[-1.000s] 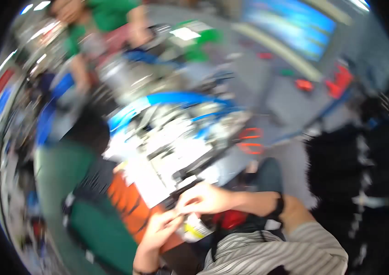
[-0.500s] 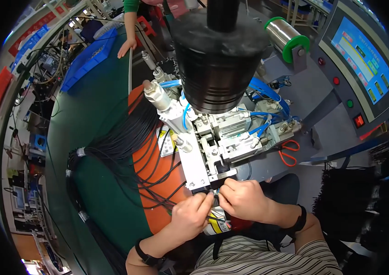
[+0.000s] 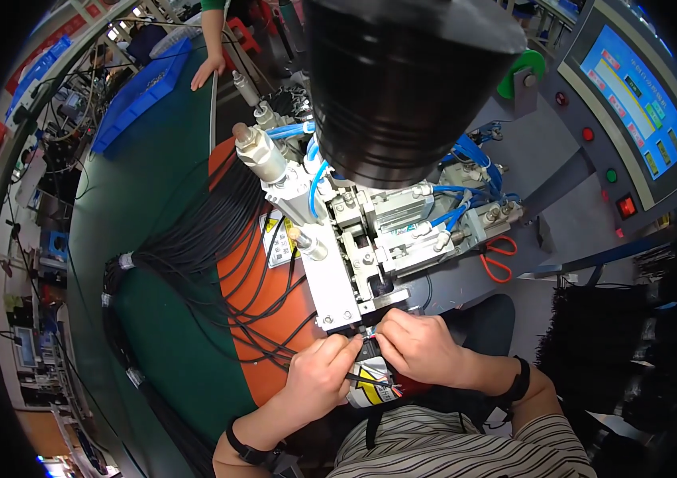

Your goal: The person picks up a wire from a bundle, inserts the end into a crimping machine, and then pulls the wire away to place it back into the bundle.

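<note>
Both of my hands are closed in a pinch at the front of a metal machine fixture point(image 3: 338, 279). My left hand point(image 3: 318, 373) grips a black cable end, mostly hidden under the fingers. Close beside it, my right hand point(image 3: 419, 344) pinches thin coloured wires point(image 3: 370, 335) that show in the narrow gap between the hands. Just below, another black cable point(image 3: 368, 380) sticks out with its coloured wire ends bare. Under it is a white and yellow label point(image 3: 370, 393). The fingertips hide exactly how the wires sit.
A bundle of black cables point(image 3: 187, 231) crosses the green table point(image 3: 171, 334) and an orange mat point(image 3: 239, 279). A black cylinder point(image 3: 402, 88) hangs above the fixture. Red-handled scissors point(image 3: 498, 259) lie to the right, below a control screen point(image 3: 633, 99). Another person's hand point(image 3: 208, 70) rests far left.
My view has shifted slightly, and the hanging cylinder looks larger. My fingers have moved a little apart, so more of the coloured wires shows between them.
</note>
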{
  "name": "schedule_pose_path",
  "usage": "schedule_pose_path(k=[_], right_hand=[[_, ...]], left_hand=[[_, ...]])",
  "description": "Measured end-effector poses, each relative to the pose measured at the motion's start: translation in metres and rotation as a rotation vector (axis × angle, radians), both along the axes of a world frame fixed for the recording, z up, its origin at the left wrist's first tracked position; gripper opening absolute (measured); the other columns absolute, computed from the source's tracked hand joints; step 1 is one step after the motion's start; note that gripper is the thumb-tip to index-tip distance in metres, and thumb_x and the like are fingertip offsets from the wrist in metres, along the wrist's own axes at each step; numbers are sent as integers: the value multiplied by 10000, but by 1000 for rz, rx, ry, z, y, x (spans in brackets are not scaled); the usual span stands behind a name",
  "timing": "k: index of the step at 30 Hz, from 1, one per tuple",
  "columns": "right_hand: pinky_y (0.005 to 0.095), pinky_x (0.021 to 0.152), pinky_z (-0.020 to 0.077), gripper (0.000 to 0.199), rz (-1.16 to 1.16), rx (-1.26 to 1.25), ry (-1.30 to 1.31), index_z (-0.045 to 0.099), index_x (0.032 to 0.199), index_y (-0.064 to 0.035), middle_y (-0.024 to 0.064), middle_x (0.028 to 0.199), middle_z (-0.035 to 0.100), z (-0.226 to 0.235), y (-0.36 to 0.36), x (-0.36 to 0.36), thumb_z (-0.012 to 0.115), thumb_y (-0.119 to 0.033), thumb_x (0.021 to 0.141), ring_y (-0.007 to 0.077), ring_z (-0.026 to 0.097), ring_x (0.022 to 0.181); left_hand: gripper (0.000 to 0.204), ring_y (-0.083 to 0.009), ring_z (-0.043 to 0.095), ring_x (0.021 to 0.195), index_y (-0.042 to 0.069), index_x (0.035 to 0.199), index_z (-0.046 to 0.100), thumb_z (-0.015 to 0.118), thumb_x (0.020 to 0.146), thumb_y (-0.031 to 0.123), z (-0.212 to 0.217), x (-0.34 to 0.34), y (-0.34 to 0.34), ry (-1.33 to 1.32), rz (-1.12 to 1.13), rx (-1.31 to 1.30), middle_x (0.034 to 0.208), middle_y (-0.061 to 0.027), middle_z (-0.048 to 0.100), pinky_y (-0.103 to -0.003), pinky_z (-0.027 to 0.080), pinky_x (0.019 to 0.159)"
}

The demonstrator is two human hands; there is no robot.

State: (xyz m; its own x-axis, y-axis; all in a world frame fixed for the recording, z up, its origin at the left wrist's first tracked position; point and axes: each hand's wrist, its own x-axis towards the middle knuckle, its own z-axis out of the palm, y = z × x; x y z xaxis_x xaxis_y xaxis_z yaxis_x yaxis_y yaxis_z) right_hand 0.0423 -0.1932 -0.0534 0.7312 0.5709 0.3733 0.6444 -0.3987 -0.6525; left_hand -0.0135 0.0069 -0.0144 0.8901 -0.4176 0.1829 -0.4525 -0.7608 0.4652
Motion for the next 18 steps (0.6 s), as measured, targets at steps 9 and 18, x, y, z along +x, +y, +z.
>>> schedule_pose_path(k=[9,18], right_hand=[[341,532,495,53,-53,18,24,615,856,-34,75,810,596,-1,1,-4,648,-75,854,253,608,602],[338,553,499,65,-31,-3,-11,613,878,-30,70,835,586,-2,2,-2,648,-80,856,244,612,620]], left_hand=[[507,-245,586,735,-1,1148,631,663,643,18,-5,2,0,-19,-2,-36,891,-81,566,-345,508,619],[516,-248,573,711,-1,1152,638,656,637,17,-2,3,1,10,-12,-1,872,-84,556,-350,500,604]])
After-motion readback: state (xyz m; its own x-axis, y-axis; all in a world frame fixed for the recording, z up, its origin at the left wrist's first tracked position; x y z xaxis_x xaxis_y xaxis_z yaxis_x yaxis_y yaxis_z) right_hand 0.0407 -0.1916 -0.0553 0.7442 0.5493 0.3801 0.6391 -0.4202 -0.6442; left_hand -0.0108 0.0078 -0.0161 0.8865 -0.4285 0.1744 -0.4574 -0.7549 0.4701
